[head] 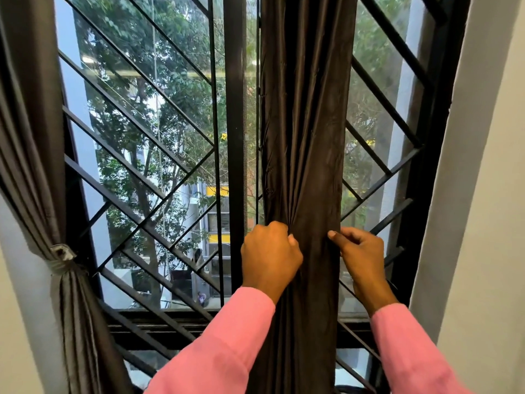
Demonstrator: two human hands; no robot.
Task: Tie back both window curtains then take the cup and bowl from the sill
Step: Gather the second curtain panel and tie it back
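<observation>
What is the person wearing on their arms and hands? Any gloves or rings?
Both arms are in long pink sleeves, the left sleeve and the right sleeve, plain and ending at the wrists. The left hand and the right hand are bare: no gloves, rings or watch show.

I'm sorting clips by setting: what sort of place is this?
Likely an upper-floor room in a home, at a window. A tied curtain hangs at the left and a loose curtain in the middle; a black metal grille guards it, with treetops and a street below outside.
</observation>
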